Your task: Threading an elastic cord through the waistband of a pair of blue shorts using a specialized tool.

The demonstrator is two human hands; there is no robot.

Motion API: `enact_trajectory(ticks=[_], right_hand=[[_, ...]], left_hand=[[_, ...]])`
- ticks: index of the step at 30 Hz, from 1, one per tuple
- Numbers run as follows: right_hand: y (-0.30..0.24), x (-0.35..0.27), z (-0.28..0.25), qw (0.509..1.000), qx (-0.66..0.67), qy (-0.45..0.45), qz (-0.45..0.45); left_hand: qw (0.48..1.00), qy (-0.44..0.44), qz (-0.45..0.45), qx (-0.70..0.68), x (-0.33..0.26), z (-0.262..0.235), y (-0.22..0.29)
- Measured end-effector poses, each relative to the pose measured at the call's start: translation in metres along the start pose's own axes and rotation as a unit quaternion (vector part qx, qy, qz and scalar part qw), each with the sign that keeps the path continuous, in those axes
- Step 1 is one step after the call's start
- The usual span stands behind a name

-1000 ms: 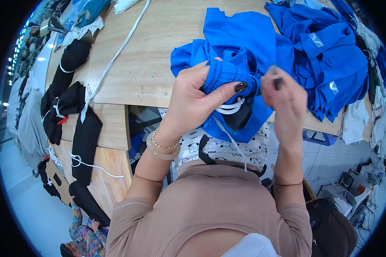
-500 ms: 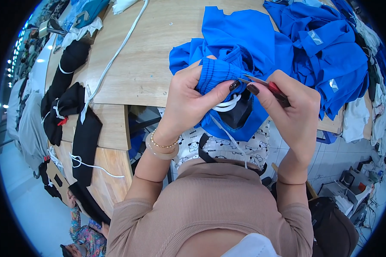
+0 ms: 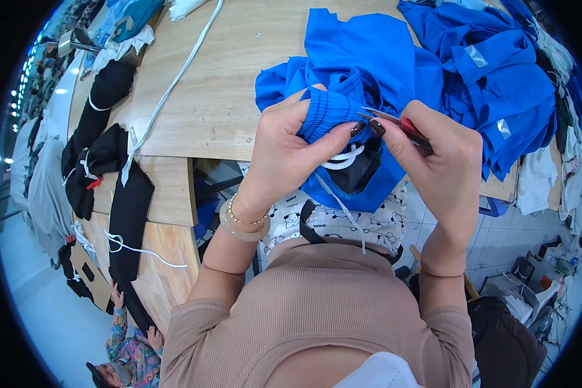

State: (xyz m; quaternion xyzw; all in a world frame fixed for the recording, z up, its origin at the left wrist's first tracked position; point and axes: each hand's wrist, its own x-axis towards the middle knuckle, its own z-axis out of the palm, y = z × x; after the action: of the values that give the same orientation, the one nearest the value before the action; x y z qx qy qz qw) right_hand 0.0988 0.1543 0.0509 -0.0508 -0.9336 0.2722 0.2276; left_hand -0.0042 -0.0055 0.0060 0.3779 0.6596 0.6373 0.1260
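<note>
A pale wood-grain tabletop [image 3: 220, 84] fills the upper middle, with a white cord [image 3: 181, 81] running from its far edge toward its near edge and black fabric rolls [image 3: 129, 220] along its left side. The blue garment [image 3: 368, 52] lies across the near edge, partly hanging over; the left hand [image 3: 297, 136] grips its gathered, elasticated part between thumb and fingers. The right hand [image 3: 433, 142] is closed around a small red-and-dark pointed tool [image 3: 412, 128], its metal tip at the gathers; whether it touches them I cannot tell. A heap of blue garments [image 3: 498, 90] sits at the right end, bearing silvery patches [image 3: 476, 56] with pale marks. Light floor tiles [image 3: 498, 242] show beyond, and a co-worker [image 3: 136, 352] reaches to the rolls at lower left. Small dark lettering and dog drawings cover the white cloth [image 3: 288, 220] at the wearer's waist.
</note>
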Motion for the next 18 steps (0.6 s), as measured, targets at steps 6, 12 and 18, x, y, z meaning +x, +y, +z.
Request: enact_trajectory(ticks=[6, 12, 18], right_hand=[[0.0019, 0.0011, 0.0015, 0.997, 0.074, -0.013, 0.028], [-0.0018, -0.0002, -0.0047, 1.0, 0.008, -0.007, 0.019], [-0.0023, 0.0, -0.0017, 1.0, -0.001, -0.008, 0.017]], left_hand=[[1.0, 0.005, -0.008, 0.0, 0.0004, 0.0023, 0.0042], [1.0, 0.014, -0.005, -0.009, 0.0003, 0.0014, 0.0001], [1.0, 0.011, -0.005, -0.004, 0.0012, 0.0025, 0.0015]])
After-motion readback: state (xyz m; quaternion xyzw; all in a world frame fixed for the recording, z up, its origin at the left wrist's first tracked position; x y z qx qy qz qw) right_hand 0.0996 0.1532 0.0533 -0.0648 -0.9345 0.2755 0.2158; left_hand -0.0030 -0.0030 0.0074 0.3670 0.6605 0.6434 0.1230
